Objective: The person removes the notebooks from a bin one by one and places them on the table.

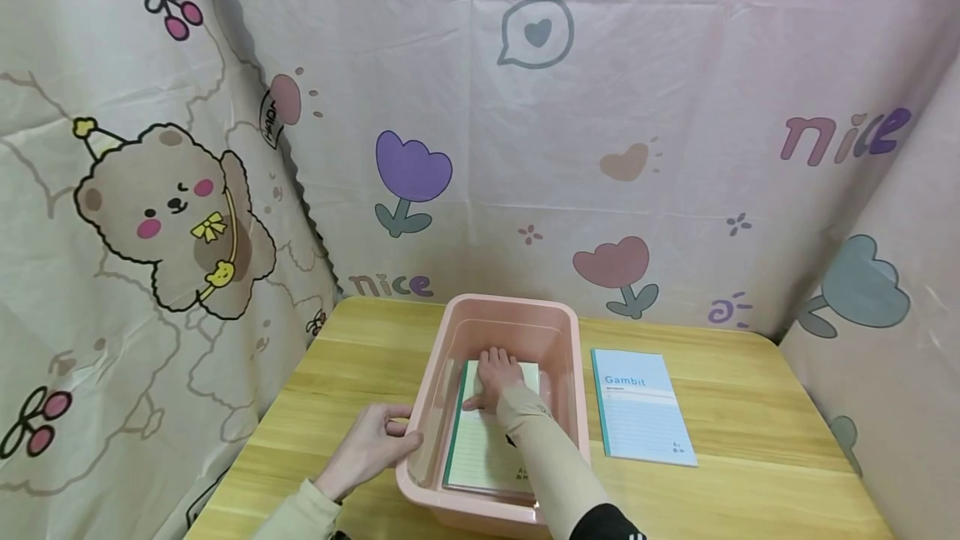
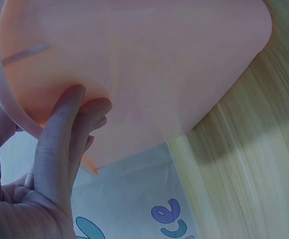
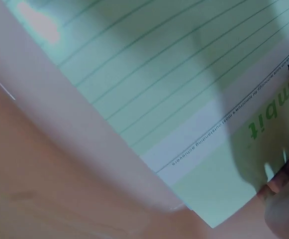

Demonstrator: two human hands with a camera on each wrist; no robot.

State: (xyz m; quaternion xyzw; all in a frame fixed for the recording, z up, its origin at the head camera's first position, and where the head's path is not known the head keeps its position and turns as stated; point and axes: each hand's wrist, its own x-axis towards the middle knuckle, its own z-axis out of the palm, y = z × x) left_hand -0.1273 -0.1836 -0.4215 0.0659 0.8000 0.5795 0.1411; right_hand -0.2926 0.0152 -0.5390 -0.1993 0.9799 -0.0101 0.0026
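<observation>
From my remote station I saw the person's left hand [image 1: 367, 448] grasping the near left rim of a deep, pale pink plastic bin [image 1: 517, 332], the thumb over the lip and the other fingers against the outer wall. The right hand [image 1: 498, 377] reached down inside, lying on the upper part of a pale green, rectangular paper notebook with ruled lines on its cover [image 1: 487, 444]. Its fingers lay at the notebook's far edge and its thumb pointed out to the left; I could not tell whether it grasped the notebook or only pressed on it. That notebook was inside the bin, its teal spine along the left (my right wrist view caught "mbit" in green letters, upside down).

Just right of the bin lay a light blue rectangular notebook marked "Gambit" [image 1: 645, 411], cover up, on the yellow wood-grain table [image 1: 765, 415]. Behind the table hung a pale pink cloth printed with flowers and hearts [image 1: 525, 148].
</observation>
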